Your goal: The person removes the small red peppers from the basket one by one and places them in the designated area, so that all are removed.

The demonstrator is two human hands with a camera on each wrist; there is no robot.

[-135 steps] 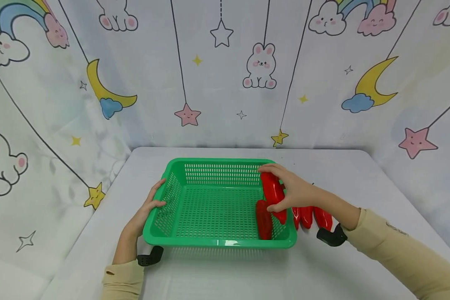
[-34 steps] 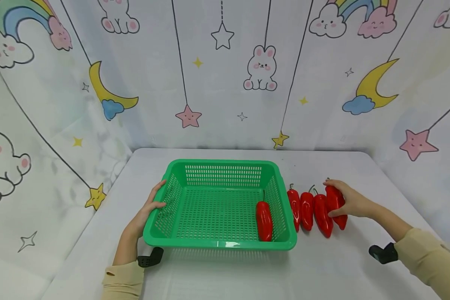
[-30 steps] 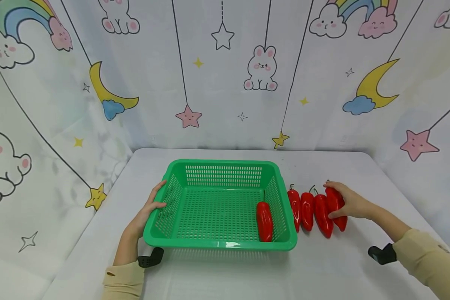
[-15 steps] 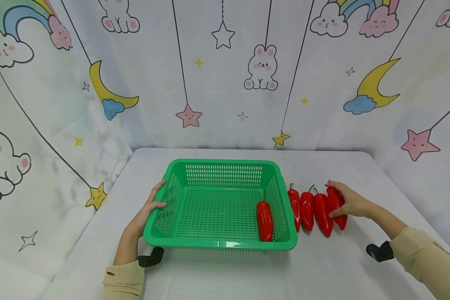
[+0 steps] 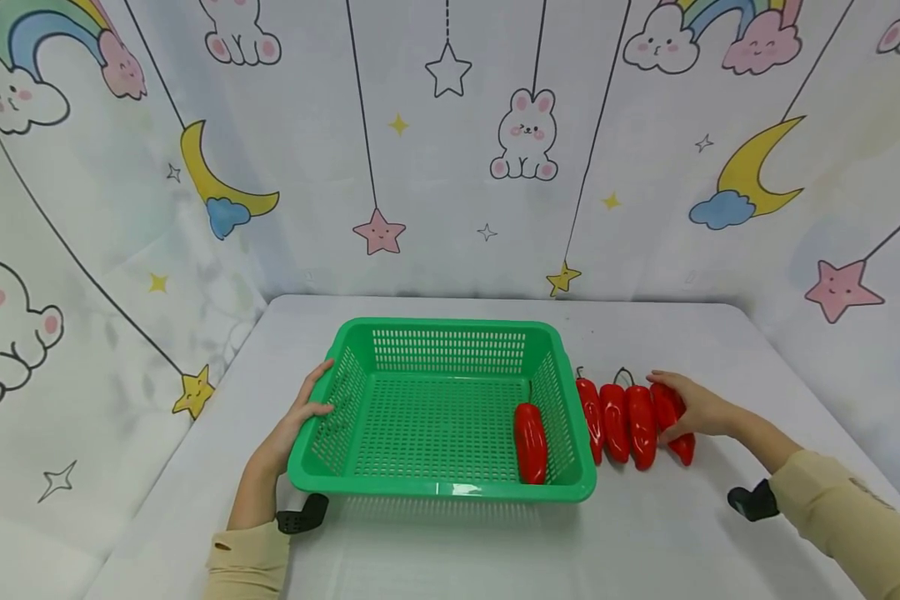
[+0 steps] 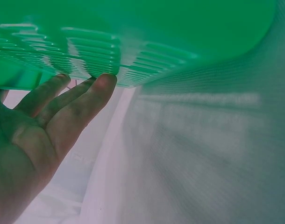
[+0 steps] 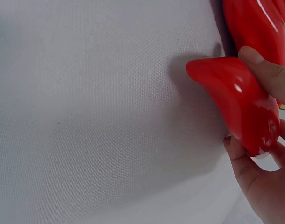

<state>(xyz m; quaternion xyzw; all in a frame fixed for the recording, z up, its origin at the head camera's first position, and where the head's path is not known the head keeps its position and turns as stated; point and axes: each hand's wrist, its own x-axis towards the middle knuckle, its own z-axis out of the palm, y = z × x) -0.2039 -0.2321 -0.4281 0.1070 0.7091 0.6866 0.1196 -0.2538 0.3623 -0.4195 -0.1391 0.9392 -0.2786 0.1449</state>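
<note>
A green plastic basket [image 5: 435, 485] with slotted walls sits on the white table. My left hand [image 5: 288, 425] grips its left rim, thumb and a finger over the edge. In the left wrist view, other fingers of the left hand [image 6: 63, 112] lie against the outer wall. Inside the basket, at the right, is one red chili pepper [image 5: 530, 443]. My right hand [image 5: 696, 407] pinches another red chili pepper [image 7: 240, 98] between thumb and fingers, at the right end of a row outside the basket. Beside it lie three more peppers, including the neighbouring pepper [image 5: 642, 427].
The white table [image 5: 645, 550] runs back to a cloth backdrop [image 5: 450, 167] printed with rabbits, stars and moons. The row's leftmost pepper [image 5: 591, 417] lies close against the basket's right wall, partly hidden by it.
My right hand has carried a pepper from above the basket to the row's right end. Most recently, the held pepper's stem end shifts left and its neighbour straightens. My left hand stays put.
</note>
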